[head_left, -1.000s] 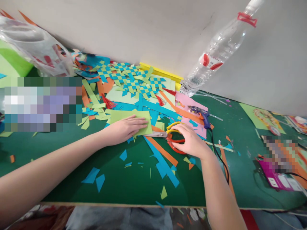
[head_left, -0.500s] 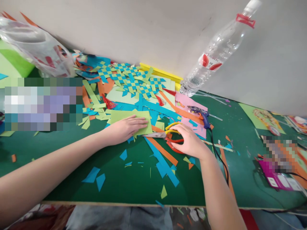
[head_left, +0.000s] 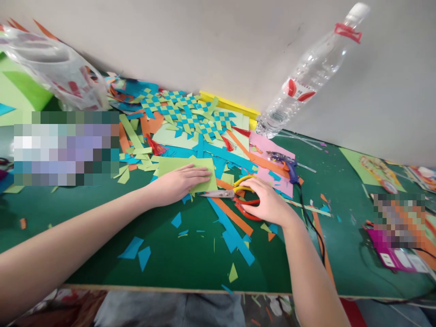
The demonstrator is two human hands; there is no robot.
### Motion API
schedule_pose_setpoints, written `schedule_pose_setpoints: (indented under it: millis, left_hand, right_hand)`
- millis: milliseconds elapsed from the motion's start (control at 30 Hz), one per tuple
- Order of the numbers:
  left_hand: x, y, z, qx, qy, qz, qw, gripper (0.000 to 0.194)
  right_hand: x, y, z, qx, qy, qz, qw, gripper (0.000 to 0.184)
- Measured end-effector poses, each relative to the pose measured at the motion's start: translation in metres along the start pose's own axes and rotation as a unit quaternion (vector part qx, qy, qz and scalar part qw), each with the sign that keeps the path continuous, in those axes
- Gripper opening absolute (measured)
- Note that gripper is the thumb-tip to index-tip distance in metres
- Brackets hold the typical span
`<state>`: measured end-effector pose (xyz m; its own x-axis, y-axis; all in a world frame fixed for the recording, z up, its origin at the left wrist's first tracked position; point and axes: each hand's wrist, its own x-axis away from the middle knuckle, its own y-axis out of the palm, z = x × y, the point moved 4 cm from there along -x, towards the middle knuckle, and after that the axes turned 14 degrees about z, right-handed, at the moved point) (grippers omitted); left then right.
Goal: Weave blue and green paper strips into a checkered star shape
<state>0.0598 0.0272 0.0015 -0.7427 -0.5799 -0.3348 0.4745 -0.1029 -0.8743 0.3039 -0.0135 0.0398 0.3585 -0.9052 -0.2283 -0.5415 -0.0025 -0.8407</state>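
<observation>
My left hand [head_left: 184,180] lies flat on a light green sheet of paper [head_left: 170,164], its fingers stretched to the right and pressing it to the table. In my right hand [head_left: 267,200] is a pair of scissors [head_left: 221,194] with one yellow and one red handle. My fingers are at the yellow handle and my thumb is at the red one. The blades point left, close along the lower edge of the green sheet. Blue paper strips [head_left: 231,231] and an orange strip [head_left: 235,217] lie just below the scissors.
Woven blue-green paper pieces [head_left: 184,109] are heaped at the back, with red tassels [head_left: 156,146] nearby. A plastic bottle [head_left: 299,86] leans on the wall. A blue glue gun [head_left: 291,170] with a black cord lies right. A plastic bag [head_left: 64,68] stands back left.
The scissors' blades have shifted slightly down and left, with more of the tip showing below the sheet's edge. My left hand stays flat on the paper.
</observation>
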Motion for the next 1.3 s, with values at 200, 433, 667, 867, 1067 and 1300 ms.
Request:
schedule_pose_setpoints:
  millis: [200,433,667,867,1067,1300]
  left_hand:
    - [-0.008,-0.007,0.012,0.061,-0.057,0.082,0.993,0.041]
    - [-0.005,-0.019,0.009,-0.001,-0.018,0.124,0.992,0.034]
    - [-0.003,-0.004,0.002,-0.049,-0.014,0.058,0.997,0.039]
    - [-0.004,-0.003,0.002,-0.049,-0.017,0.051,0.997,0.04]
    - [-0.004,-0.002,0.001,-0.056,-0.015,0.049,0.997,0.04]
    - [-0.004,-0.004,0.002,-0.055,-0.022,0.046,0.997,0.04]
  right_hand:
    - [0.001,-0.007,0.007,0.018,0.008,0.019,1.0,0.036]
    - [0.004,-0.011,0.014,0.005,0.017,0.008,1.0,0.036]
    - [0.003,-0.007,0.009,0.018,0.022,0.009,1.0,0.036]
    - [0.001,-0.004,0.004,0.035,-0.011,0.033,0.999,0.036]
    - [0.001,-0.003,0.004,0.044,-0.017,0.026,0.999,0.036]
    - [0.003,-0.004,0.008,0.039,0.001,0.009,0.999,0.037]
